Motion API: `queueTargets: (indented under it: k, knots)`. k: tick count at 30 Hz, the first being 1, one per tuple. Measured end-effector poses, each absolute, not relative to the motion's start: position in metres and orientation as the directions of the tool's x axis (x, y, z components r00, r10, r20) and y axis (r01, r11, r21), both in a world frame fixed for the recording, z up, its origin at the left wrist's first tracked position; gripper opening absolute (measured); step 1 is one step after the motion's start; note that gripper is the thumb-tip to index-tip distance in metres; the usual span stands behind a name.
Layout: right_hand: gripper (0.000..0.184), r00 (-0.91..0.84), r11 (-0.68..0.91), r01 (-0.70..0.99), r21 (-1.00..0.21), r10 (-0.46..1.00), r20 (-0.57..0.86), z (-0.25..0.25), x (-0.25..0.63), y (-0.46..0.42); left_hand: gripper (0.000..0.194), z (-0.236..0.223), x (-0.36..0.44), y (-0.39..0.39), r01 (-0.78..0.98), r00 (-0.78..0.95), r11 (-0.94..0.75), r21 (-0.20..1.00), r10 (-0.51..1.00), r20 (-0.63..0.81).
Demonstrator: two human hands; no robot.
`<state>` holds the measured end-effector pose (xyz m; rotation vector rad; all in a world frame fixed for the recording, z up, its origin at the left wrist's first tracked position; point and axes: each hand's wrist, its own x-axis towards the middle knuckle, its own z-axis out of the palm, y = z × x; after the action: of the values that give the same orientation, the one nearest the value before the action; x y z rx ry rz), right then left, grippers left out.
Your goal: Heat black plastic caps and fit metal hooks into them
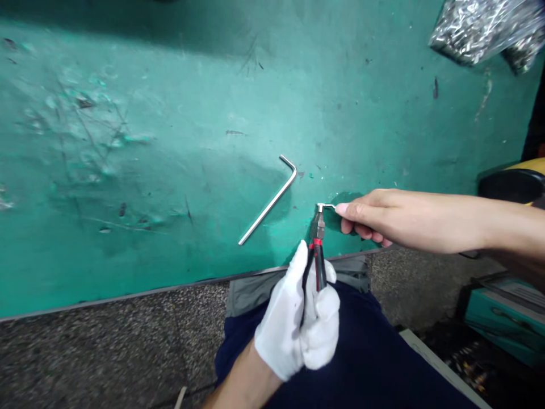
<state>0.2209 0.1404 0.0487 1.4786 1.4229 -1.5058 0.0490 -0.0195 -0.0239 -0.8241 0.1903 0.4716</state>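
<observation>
A white-gloved left hand (pixel 293 318) clamps red-and-black pliers (pixel 318 238) upright, while the bare right hand (pixel 374 218), apart from it, pinches a small bent hex key (pixel 326 205) held in their jaws. A longer hex key (pixel 269 205) lies untouched nearby on the green workbench (pixel 128 85).

The pliers (pixel 317 267) are finished in red and black, the glove (pixel 293 318) is plain white, and the workbench top (pixel 128 142) is painted teal and scuffed pale, with speckled grey flooring (pixel 106 341) showing below.
</observation>
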Motion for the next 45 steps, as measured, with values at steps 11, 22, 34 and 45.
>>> queueTargets:
  k: [11, 22, 34, 45]
  knots:
    - [0.066, -0.228, -0.069, 0.967, -0.245, 0.193, -0.954, 0.049, 0.217, 0.150, 0.049, -0.023, 0.050, -0.021, -0.489, 0.872, 0.593, -0.640, 0.330, -0.361]
    - [0.064, -0.229, -0.149, 0.953, -0.265, 0.224, -0.947, 0.041, 0.219, 0.137, 0.055, -0.018, 0.056, -0.021, -0.509, 0.861, 0.561, -0.653, 0.314, -0.401]
    - [0.062, -0.196, -0.177, 0.953, -0.248, 0.269, -0.943, 0.040, 0.217, 0.131, 0.055, -0.018, 0.060, -0.017, -0.523, 0.840, 0.646, -0.555, 0.279, -0.466]
    - [0.054, -0.370, -0.233, 0.865, -0.444, 0.304, -0.878, 0.034, 0.235, 0.130, 0.053, -0.017, 0.055, -0.018, -0.552, 0.821, 0.636, -0.539, 0.304, -0.483]
